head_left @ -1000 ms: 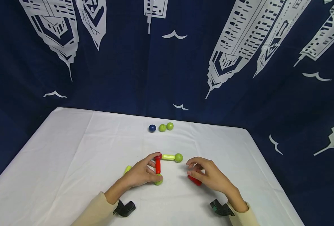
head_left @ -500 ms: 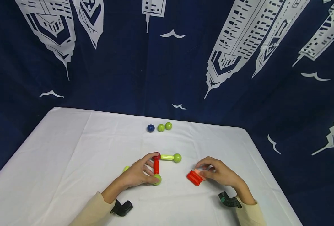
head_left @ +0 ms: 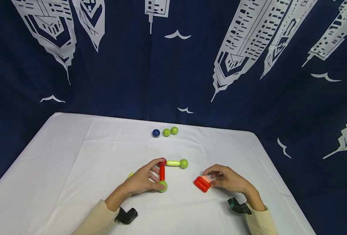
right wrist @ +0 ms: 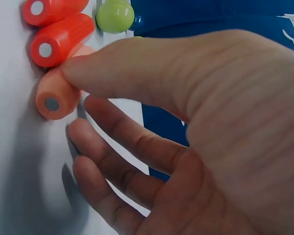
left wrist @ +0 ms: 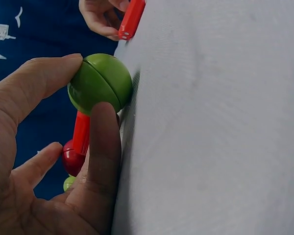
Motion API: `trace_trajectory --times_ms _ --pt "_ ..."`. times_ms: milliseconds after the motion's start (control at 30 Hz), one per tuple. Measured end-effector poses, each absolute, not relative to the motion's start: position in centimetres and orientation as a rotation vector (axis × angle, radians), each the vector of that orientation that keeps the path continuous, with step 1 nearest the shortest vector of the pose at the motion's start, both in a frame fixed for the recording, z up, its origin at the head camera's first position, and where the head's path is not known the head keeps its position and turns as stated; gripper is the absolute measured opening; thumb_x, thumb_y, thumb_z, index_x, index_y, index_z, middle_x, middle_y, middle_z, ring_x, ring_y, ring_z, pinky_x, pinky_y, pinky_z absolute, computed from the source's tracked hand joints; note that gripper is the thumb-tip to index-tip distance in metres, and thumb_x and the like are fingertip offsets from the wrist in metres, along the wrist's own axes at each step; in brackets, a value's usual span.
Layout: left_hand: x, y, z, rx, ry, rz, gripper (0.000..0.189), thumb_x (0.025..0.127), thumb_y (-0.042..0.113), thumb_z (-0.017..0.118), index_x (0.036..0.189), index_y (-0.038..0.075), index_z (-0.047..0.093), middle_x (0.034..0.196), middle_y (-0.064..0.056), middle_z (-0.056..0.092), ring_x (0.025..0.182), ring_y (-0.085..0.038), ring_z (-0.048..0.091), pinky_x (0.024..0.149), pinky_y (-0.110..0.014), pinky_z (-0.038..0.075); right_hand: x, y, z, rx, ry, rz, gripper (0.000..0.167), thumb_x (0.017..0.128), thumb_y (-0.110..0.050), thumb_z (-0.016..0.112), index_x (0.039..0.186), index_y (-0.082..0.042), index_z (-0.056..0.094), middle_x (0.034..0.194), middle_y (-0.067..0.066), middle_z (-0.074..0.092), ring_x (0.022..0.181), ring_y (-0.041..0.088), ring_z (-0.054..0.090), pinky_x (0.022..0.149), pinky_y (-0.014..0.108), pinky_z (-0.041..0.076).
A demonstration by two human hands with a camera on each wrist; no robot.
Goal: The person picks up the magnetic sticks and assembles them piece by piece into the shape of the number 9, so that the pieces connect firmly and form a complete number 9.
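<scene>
In the head view my left hand (head_left: 142,179) holds an L-shaped magnetic ball-and-rod piece on the table. Its thumb lies on a green ball (left wrist: 100,83) and its index fingertip is at a red ball (left wrist: 72,159); a red rod (head_left: 162,173) joins the two. From the red ball a yellow-green rod (head_left: 173,163) runs right to another green ball (head_left: 184,163). My right hand (head_left: 230,179) pinches a peach-coloured rod (right wrist: 56,95), thumb on top and fingertips at its far side. Two red rods (head_left: 202,184) lie against that rod.
A dark blue ball (head_left: 156,133) and two green balls (head_left: 170,131) sit near the back edge of the white-covered table (head_left: 82,156). Behind my left hand a yellow-green piece (head_left: 130,175) peeks out. A dark blue printed curtain (head_left: 126,81) hangs behind the table.
My right hand has shifted right from over the red rods to the peach rod, uncovering them. The left hand keeps its hold on the L-shaped piece.
</scene>
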State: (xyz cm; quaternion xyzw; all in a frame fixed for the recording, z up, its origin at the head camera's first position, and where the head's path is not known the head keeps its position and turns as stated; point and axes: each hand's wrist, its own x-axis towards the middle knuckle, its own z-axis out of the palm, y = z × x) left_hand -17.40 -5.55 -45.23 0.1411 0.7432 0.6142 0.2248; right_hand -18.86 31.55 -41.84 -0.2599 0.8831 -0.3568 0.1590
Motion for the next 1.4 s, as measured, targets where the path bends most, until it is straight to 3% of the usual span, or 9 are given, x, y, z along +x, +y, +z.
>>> trace_trajectory --times_ms 233,467,967,1400 --pt "-17.4 -5.6 -45.2 0.395 2.056 1.68 0.088 0.077 0.015 0.087 0.151 0.024 0.04 0.119 -0.013 0.055 0.093 -0.018 0.065 0.074 -0.033 0.057 -19.0 32.1 -42.3 -0.756 2.595 -0.96 0.03 0.091 -0.007 0.071 0.12 -0.01 0.067 0.116 0.009 0.067 0.097 0.023 0.062 0.083 0.027 0.052" --pt "-17.3 -5.7 -45.1 0.405 2.077 1.68 0.087 0.078 0.015 0.087 0.151 0.023 0.041 0.117 -0.013 0.055 0.093 -0.018 0.066 0.074 -0.033 0.057 -19.3 32.0 -42.8 -0.821 2.688 -0.937 0.03 0.088 -0.003 0.074 0.117 -0.004 0.067 0.11 0.011 0.069 0.094 0.019 0.063 0.08 0.032 0.055" --pt "-17.4 -5.6 -45.4 0.419 2.094 1.672 0.088 0.077 0.016 0.087 0.151 0.024 0.04 0.116 -0.012 0.057 0.093 -0.018 0.067 0.074 -0.032 0.057 -19.6 31.9 -43.2 -0.724 2.747 -0.896 0.022 0.089 -0.007 0.074 0.111 -0.008 0.069 0.103 0.003 0.069 0.085 0.008 0.06 0.076 0.025 0.052" --pt "-17.3 -5.6 -45.4 0.418 2.106 1.661 0.088 0.078 0.018 0.087 0.152 0.024 0.039 0.117 -0.011 0.056 0.094 -0.017 0.066 0.074 -0.032 0.057 -19.5 30.9 -42.9 -0.707 2.748 -0.929 0.024 0.091 -0.01 0.072 0.114 -0.007 0.068 0.108 0.006 0.069 0.089 0.013 0.062 0.079 0.026 0.054"
